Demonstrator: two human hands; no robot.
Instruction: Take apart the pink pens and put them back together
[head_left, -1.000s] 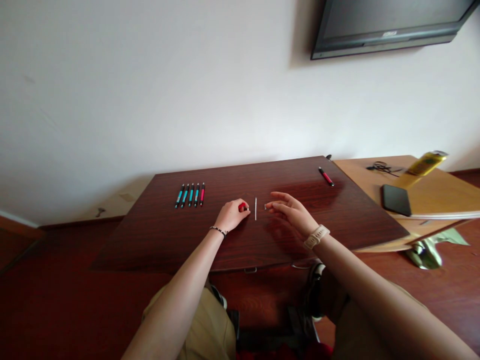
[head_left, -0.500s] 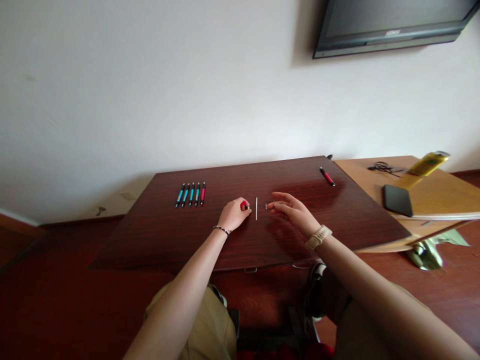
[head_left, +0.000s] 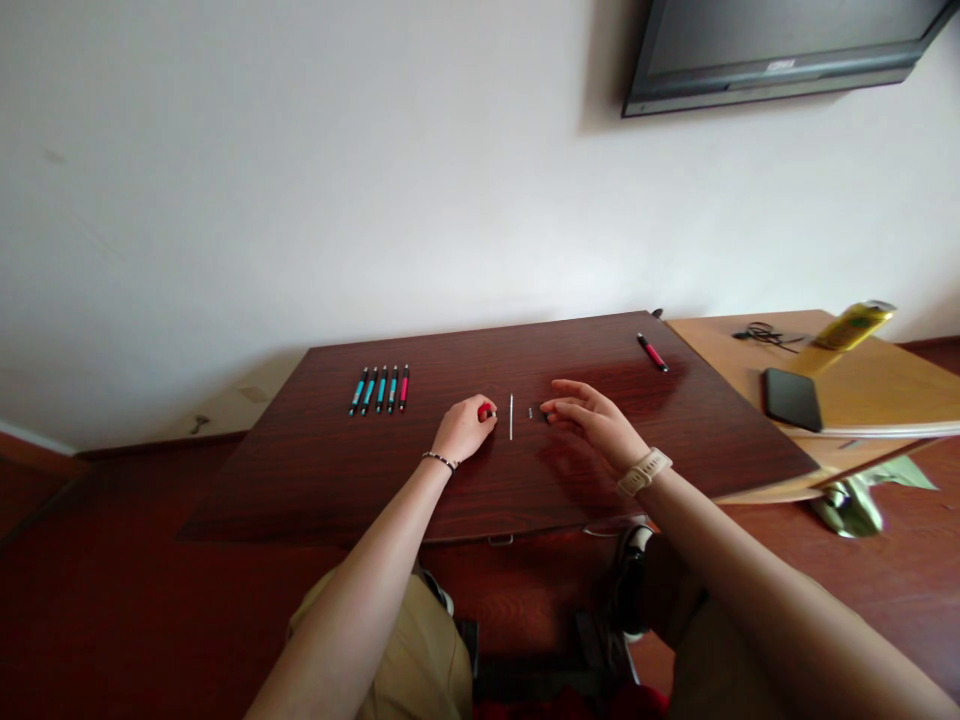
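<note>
My left hand (head_left: 465, 428) is closed around a red pen barrel (head_left: 486, 411), most of it hidden by the fingers. Just right of it, a thin white pen refill (head_left: 511, 416) lies on the dark wooden table (head_left: 315, 490). A tiny metal spring (head_left: 530, 412) rests beyond the refill. My right hand (head_left: 592, 418) pinches a small black pen part (head_left: 545, 412) between thumb and index finger, low over the tabletop beside the spring; its other fingers are loosely extended.
Several blue pens (head_left: 371, 390) and one pink pen (head_left: 404, 388) stand in a row at the left. Another pink pen (head_left: 652, 353) lies at the back right. On the lighter side table are a phone (head_left: 792, 398), a cable (head_left: 763, 334) and a yellow can (head_left: 855, 325).
My right hand has drawn slightly right, away from the spring, and the black part now shows at its fingertips. My left hand stays closed on the red barrel.
</note>
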